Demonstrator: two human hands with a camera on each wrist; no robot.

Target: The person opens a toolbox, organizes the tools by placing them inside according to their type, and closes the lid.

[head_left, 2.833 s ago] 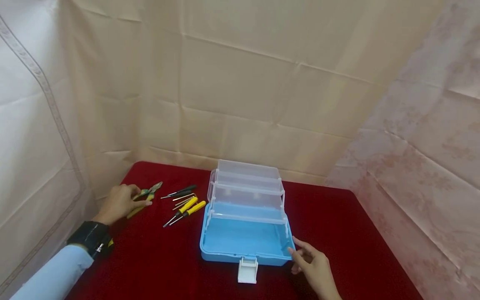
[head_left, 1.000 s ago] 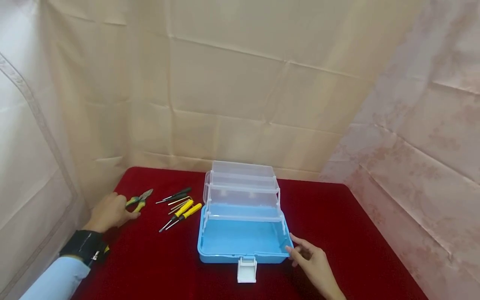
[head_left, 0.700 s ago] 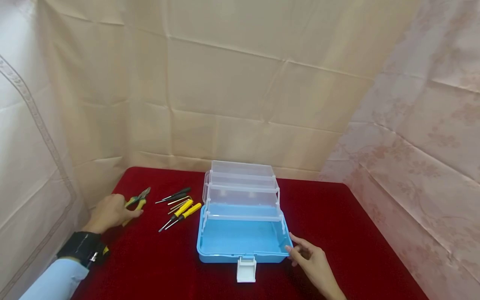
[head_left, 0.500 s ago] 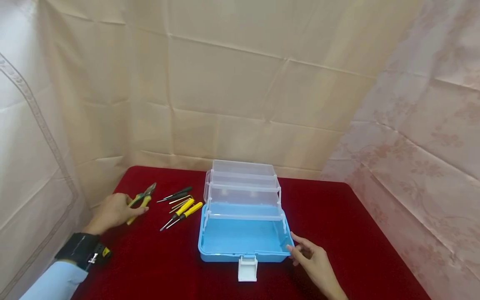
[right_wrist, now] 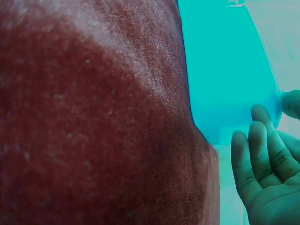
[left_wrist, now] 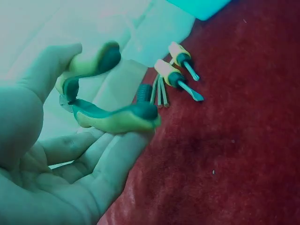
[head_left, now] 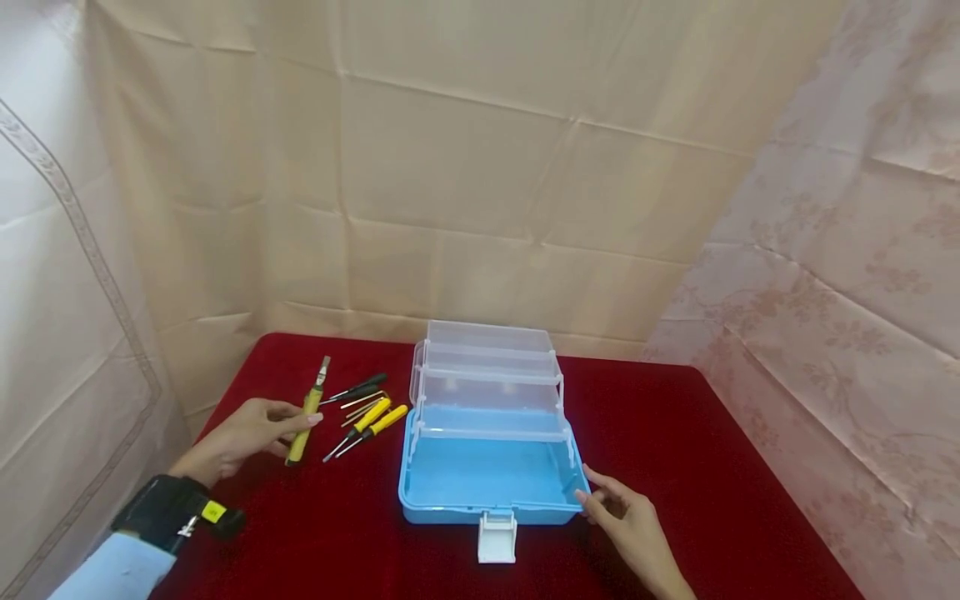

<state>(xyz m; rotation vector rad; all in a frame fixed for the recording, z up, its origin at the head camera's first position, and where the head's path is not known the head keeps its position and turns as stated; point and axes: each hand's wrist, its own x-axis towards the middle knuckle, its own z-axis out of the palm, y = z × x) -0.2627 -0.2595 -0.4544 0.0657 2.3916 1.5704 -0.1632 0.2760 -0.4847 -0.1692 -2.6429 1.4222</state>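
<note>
The fingers point(left_wrist: 119, 157) and thumb of my left hand point(head_left: 255, 429) are pinching a pair of pliers point(head_left: 312, 402), thumb on one yellow-and-green handle and fingers under the other, with the two handles standing apart. I am holding the pliers over the left part of the table, well apart from the toolbox, and their head is pointing up and away from me. Just beyond them, on their right, black-handled screwdrivers point(head_left: 367, 380), gold-coloured hex keys point(head_left: 362, 407) and two yellow-handled screwdrivers point(head_left: 389, 418) are lying in a loose cluster. The yellow handles are pointing toward the blue toolbox point(head_left: 450, 515), which is standing just beside them. My right hand point(head_left: 630, 521) is gripping the toolbox by its near right corner, thumb at the rim and fingers against the outside wall. The toolbox is standing open, its clear plastic tiers point(head_left: 491, 387) rising at the back and its white latch point(head_left: 497, 537) hanging down in front. Everything is resting on a red cloth point(head_left: 637, 433), apart from the pliers that I am holding up. Behind the table a cream curtain point(head_left: 487, 167) is hanging in creases, and on my right a pinkish floral curtain point(head_left: 847, 275) is hanging.
</note>
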